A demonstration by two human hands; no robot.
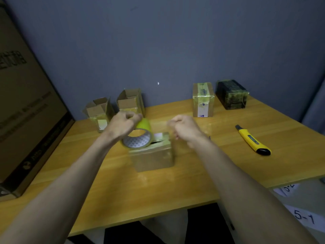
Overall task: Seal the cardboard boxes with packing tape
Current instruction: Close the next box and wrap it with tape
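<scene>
A small cardboard box [154,157] stands in the middle of the wooden table [158,187], its top flaps closed with a dark slit showing. Just above its left top edge is a roll of yellowish packing tape [139,138], which my left hand [123,124] grips from above with curled fingers. My right hand [184,129] hovers over the box's right side, blurred, with its fingers curled. It seems to pinch the end of a faint clear strip of tape that runs back toward the roll.
Two open-topped boxes [98,111] [130,101] stand at the back left by the wall. A taped box [203,101] and a dark wrapped box [232,95] stand at the back right. A yellow utility knife [251,140] lies on the right. A large carton [26,111] fills the left edge.
</scene>
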